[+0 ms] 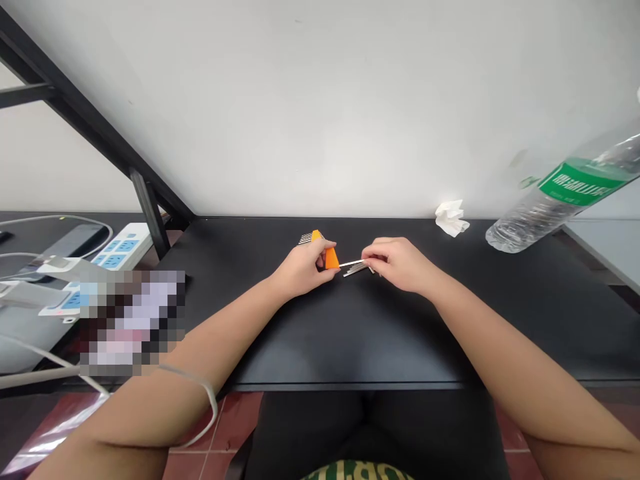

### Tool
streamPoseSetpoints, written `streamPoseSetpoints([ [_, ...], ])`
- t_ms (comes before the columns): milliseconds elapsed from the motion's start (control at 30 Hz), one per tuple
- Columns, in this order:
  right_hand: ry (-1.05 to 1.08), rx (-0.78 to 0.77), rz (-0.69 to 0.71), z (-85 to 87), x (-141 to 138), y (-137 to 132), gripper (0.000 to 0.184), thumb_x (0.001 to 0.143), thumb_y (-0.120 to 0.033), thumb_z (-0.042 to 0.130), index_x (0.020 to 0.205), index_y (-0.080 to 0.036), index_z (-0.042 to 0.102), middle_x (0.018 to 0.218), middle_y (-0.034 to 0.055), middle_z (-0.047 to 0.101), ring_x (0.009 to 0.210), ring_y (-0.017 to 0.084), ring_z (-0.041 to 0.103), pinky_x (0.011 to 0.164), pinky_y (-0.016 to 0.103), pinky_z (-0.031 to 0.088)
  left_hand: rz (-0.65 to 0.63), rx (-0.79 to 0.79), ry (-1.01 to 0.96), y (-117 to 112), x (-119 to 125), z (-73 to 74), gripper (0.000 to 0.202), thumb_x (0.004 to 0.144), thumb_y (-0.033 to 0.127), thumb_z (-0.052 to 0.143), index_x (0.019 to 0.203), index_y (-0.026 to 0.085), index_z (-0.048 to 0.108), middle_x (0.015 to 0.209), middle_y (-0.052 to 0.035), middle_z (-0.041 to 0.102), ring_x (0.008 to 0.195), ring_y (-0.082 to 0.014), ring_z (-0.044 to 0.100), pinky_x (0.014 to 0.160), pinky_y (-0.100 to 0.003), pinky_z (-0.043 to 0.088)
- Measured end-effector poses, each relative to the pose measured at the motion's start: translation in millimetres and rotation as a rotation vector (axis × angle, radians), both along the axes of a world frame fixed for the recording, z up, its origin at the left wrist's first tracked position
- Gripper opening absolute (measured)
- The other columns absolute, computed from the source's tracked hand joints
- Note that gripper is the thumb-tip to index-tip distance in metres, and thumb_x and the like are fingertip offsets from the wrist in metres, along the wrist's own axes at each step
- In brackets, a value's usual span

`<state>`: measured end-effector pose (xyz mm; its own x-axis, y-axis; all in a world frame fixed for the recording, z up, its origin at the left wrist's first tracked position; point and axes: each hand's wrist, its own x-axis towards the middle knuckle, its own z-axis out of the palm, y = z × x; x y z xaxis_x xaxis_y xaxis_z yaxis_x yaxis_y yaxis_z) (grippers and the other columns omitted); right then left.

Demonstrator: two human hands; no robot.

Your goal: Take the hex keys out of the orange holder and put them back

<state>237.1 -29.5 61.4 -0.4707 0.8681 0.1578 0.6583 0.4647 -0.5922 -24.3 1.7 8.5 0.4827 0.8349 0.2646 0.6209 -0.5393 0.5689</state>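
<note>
My left hand (303, 268) is closed around an orange holder (331, 257) whose silver metal keys stick out at the top left. Its fingers are wrapped over the holder's middle. My right hand (396, 262) pinches a thin silver metal key (354, 265) that reaches from the holder's right end. A few more silver keys lie or hang just under that one. Both hands rest low over the black table (350, 333), near its middle.
A crumpled white tissue (451, 217) lies at the back right by the white wall. A clear plastic bottle with a green label (565, 193) leans at the far right. A white power strip (117, 250) and cables sit on the left, behind a black frame bar (150, 213).
</note>
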Motion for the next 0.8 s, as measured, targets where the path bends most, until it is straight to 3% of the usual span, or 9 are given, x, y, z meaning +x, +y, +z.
streamPoseSetpoints([
  [267, 0.082, 0.000, 0.009, -12.4, -11, -2, 0.018, 0.095, -0.014, 0.058, 0.089, -0.020, 0.074, 0.089, 0.0019, 0.069, 0.073, 0.013, 0.061, 0.074, 0.028, 0.046, -0.011, 0.013, -0.066, -2, 4, -1.7, 0.053, 0.080, 0.040, 0.079, 0.127, 0.021, 0.063, 0.090, -0.0011, 0.072, 0.077, -0.0156, 0.069, 0.077, -0.031, 0.060],
  [433, 0.444, -0.377, 0.019, -27.5, -30, -5, 0.008, 0.096, -0.025, 0.062, 0.103, -0.021, 0.062, 0.091, 0.0018, 0.071, 0.071, 0.014, 0.069, 0.069, 0.029, 0.055, 0.000, 0.104, 0.008, -6, 6, 1.2, 0.054, 0.081, 0.038, 0.076, 0.131, 0.023, 0.061, 0.108, -0.0063, 0.073, 0.097, -0.0220, 0.071, 0.078, -0.032, 0.060],
  [500, 0.471, -0.416, -0.012, -29.8, -28, -2, 0.009, 0.098, -0.025, 0.059, 0.106, -0.021, 0.057, 0.088, 0.0013, 0.070, 0.071, 0.015, 0.069, 0.067, 0.028, 0.055, 0.019, 0.121, 0.051, -5, 4, 2.6, 0.054, 0.082, 0.038, 0.075, 0.132, 0.024, 0.061, 0.105, -0.0054, 0.073, 0.095, -0.0218, 0.071, 0.081, -0.033, 0.060],
  [667, -0.182, 0.040, -0.012, -24.4, 1, 9, 0.013, 0.097, -0.017, 0.058, 0.092, -0.018, 0.069, 0.099, 0.0052, 0.066, 0.078, 0.015, 0.062, 0.072, 0.029, 0.047, 0.012, 0.086, 0.089, 2, 0, 2.6, 0.052, 0.088, 0.037, 0.068, 0.138, 0.025, 0.058, 0.096, -0.0016, 0.073, 0.086, -0.0192, 0.070, 0.083, -0.033, 0.057],
  [800, -0.465, 0.161, 0.107, -25.2, 8, 13, 0.018, 0.098, -0.016, 0.057, 0.097, -0.018, 0.074, 0.103, 0.0073, 0.063, 0.087, 0.018, 0.061, 0.078, 0.030, 0.045, -0.005, 0.065, 0.055, 3, -1, 0.5, 0.054, 0.090, 0.031, 0.063, 0.142, 0.025, 0.053, 0.105, -0.0027, 0.075, 0.092, -0.0190, 0.072, 0.087, -0.033, 0.058],
])
